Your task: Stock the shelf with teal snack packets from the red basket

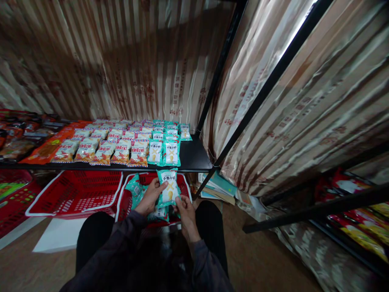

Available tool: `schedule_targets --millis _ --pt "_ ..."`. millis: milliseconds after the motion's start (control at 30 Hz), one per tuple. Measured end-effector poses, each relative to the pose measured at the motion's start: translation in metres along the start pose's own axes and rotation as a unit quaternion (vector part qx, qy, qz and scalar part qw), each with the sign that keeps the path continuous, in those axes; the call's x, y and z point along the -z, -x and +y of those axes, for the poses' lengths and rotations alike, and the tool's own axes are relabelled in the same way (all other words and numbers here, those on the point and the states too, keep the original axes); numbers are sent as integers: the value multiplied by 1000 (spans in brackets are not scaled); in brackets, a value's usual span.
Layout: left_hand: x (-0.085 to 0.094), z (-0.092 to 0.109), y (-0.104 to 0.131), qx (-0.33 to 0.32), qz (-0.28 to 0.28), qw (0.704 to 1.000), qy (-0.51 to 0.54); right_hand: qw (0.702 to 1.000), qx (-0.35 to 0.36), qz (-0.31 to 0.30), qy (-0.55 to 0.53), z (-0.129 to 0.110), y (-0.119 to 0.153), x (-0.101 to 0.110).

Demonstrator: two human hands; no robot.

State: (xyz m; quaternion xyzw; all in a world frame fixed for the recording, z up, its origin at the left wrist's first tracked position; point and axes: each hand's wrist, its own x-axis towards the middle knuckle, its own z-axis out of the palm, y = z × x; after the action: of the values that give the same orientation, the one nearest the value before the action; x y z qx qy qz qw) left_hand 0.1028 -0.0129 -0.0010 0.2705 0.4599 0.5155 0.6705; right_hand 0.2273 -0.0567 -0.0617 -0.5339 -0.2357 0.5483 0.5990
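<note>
Both hands hold one teal snack packet point(169, 187) upright over a red basket point(184, 187) that has more teal packets in it. My left hand point(149, 198) grips the packet's left edge, thumb on its front. My right hand point(185, 211) holds its lower right corner. Just above, on the black shelf point(194, 156), lie rows of teal packets point(164, 151) and, to their left, red-and-white packets point(121, 151).
A second red basket point(75, 192) sits empty to the left on the floor. Orange and dark snack bags point(45, 148) fill the shelf's left end. Black shelf posts point(267, 89) slant up at right beside a striped curtain. Books point(217, 186) lie under the shelf's right corner.
</note>
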Motion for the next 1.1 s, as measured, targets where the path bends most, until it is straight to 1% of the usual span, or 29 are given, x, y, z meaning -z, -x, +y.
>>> schedule_targets --millis 100,233,367,500,667,867,1000,1100 --pt "-9 -1 -8 -21 -25 999 1 999 40 11 19 -1 -7 7" --pt "-23 -5 -22 -29 -53 998 9 997 74 9 16 -7 -21 14" --pt "-41 -8 -36 -32 -66 997 16 994 109 12 16 -21 -38 17" --pt "-61 -8 -50 -32 -84 996 4 989 138 0 50 -38 -55 20" --pt "-82 -9 -74 -59 -76 995 -15 982 174 17 74 -52 -86 23" --pt "-98 -16 -103 -113 -38 989 -84 978 190 44 70 -69 -127 24" --pt "-113 -16 -111 -152 -2 973 -175 974 208 46 76 -85 -156 21" --pt "-125 -15 -118 -183 -2 959 -216 968 228 61 90 -95 -183 17"
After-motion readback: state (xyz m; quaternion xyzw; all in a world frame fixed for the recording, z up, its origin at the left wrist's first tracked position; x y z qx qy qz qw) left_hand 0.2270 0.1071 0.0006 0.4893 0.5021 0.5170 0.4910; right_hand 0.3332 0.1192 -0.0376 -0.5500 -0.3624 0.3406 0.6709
